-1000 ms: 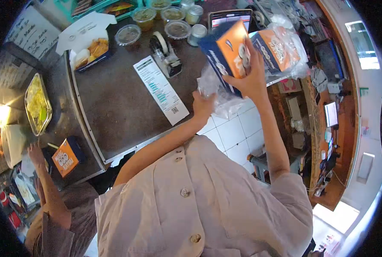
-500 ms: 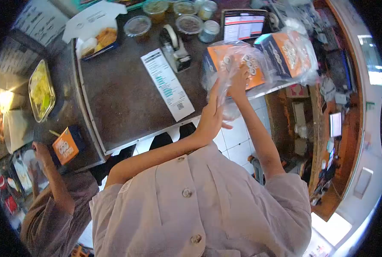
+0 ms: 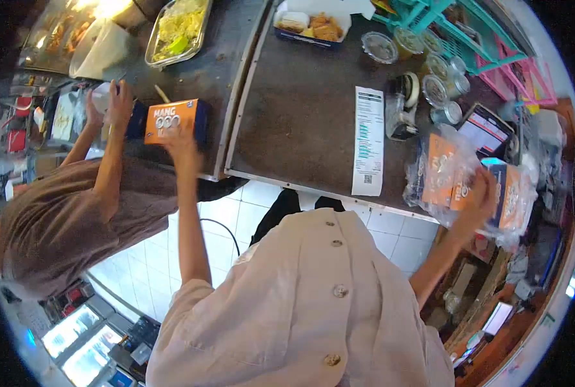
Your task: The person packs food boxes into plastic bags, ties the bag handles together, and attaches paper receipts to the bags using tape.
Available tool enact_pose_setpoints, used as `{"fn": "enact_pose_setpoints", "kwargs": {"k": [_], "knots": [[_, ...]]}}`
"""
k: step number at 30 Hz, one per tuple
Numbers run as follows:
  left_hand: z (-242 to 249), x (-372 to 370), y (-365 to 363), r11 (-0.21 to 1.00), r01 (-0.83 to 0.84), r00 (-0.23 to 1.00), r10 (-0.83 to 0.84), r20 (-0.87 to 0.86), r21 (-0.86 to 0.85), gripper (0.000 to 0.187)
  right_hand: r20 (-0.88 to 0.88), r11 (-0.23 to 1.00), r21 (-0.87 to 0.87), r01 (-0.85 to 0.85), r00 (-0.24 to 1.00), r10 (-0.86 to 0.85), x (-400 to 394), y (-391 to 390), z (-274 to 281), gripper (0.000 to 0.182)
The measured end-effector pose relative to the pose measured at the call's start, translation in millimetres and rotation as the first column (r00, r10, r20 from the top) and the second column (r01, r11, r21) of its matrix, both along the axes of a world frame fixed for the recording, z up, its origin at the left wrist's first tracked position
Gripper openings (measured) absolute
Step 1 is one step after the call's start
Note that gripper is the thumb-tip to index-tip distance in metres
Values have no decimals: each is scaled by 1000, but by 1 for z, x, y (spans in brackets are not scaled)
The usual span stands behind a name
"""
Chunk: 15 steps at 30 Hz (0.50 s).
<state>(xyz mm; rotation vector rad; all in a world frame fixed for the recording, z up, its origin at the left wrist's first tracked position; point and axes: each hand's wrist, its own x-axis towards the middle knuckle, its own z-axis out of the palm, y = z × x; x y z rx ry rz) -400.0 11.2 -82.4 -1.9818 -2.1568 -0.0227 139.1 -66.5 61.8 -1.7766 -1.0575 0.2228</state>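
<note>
My left hand [image 3: 183,147] reaches out to the left, its fingers stretched up against the lower front of an orange and dark blue food box [image 3: 171,119] marked "MANG". Some blur lies over that hand. On the right, my right hand [image 3: 476,201] lies over clear plastic wrapped around orange and blue boxes, its fingers extended across it. One bagged box [image 3: 439,169] shows just left of this hand, and another bagged box [image 3: 511,193] is just right of it. The crinkled clear plastic bag [image 3: 415,187] spreads around the left one at the counter's front edge.
A long printed receipt [image 3: 368,142] lies beside a tape dispenser [image 3: 400,113]. Lidded cups [image 3: 434,90], a phone-like screen [image 3: 484,132] and an open box of fried food [image 3: 313,29] stand behind. A co-worker's hands [image 3: 110,103] work at far left, near a tray of shredded greens [image 3: 178,32].
My left hand has left the bagged boxes and moved far left to the orange box. My right hand stays at the bag. The view has swung left.
</note>
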Motion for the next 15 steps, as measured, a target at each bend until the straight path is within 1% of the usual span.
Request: {"fn": "enact_pose_setpoints", "kwargs": {"k": [1,2,3,4,5,6,7,8,10,11,12,13,14,15], "knots": [[-13,-21,-1,991,-108,994,110,15,-74,81,5,996,-43,-82,997,83,-19,14,-5,22],[-9,-25,-5,998,-43,999,42,-26,-55,82,8,984,-87,-156,988,157,-36,35,-22,21],[-23,-38,1,992,59,997,-53,-62,112,71,-340,974,67,-216,913,226,-49,57,-51,23],[-21,-30,3,984,92,992,-104,72,155,66,-183,976,-52,-212,963,199,-47,74,-87,25],[-10,-20,1,974,114,967,-154,202,198,61,14,974,-149,-168,985,172,-59,87,-93,27],[-4,-9,-2,964,121,923,-197,330,239,58,159,986,-135,-100,980,121,-52,98,-130,28],[-2,5,-4,955,147,904,-235,358,258,55,166,986,-167,-6,986,34,-48,111,-154,31],[0,20,-6,945,176,883,-275,381,274,53,281,976,-173,135,956,-82,-54,110,-150,32],[-3,51,-8,929,235,858,-336,389,285,52,492,908,-138,396,823,-284,-66,113,-133,34],[-10,67,-10,923,269,854,-361,374,275,52,396,922,-162,351,879,-265,-56,113,-139,43],[-14,83,-12,915,306,849,-387,359,264,53,168,921,-299,248,964,-205,-42,119,-153,47],[-13,104,-15,916,303,817,-391,424,261,53,-80,907,-405,113,984,-158,-25,127,-171,51],[-12,123,-18,919,302,781,-392,486,255,52,-329,884,-466,-43,936,-128,-15,126,-181,56],[-4,137,-21,902,367,761,-432,483,229,58,-492,900,-434,40,826,-275,-28,128,-170,64]]}}
